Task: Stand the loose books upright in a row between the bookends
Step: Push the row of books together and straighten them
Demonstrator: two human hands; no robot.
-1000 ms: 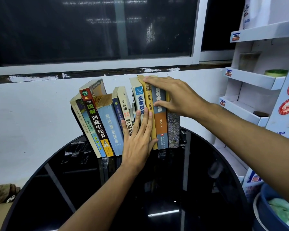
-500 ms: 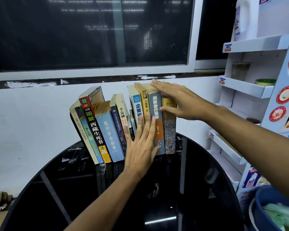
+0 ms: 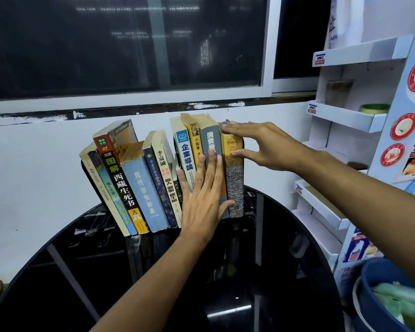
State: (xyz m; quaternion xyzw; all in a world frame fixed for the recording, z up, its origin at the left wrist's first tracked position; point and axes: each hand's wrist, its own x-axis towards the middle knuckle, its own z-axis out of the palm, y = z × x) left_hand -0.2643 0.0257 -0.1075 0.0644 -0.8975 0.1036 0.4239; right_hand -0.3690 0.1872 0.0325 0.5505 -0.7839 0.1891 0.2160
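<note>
We observe a row of books (image 3: 163, 178) standing on the far part of a round black glass tabletop (image 3: 225, 283), close to the white wall (image 3: 34, 176).

1. The left group of books leans to the left. It includes a pale blue book (image 3: 144, 188) and a dark book with a red spine top (image 3: 116, 173). A black bookend (image 3: 88, 173) shows as a dark edge behind the leftmost book.
2. The right group stands close to upright: a white-and-blue book (image 3: 185, 152), a yellow-spined book (image 3: 195, 142), a grey book (image 3: 211, 142) and, last on the right, a gold-topped book (image 3: 234, 178).
3. A narrow gap separates the two groups; thin spines show inside it, too small to identify.

Our left hand (image 3: 201, 202) lies flat against the spines of the right group, its fingers (image 3: 212, 168) extended and together, the thumb pressing the lower spine of the gold-topped book. It grips nothing.

Our right hand (image 3: 261, 144) reaches in from the right. Its fingers rest on top of the gold-topped book and its thumb presses that book's right face, so the hand is clamped on the book's upper end.

A white display shelf unit (image 3: 345, 121) stands to the right of the tabletop. A blue bucket (image 3: 369, 295) sits at the near right. A dark window (image 3: 130, 44) runs above the wall.
</note>
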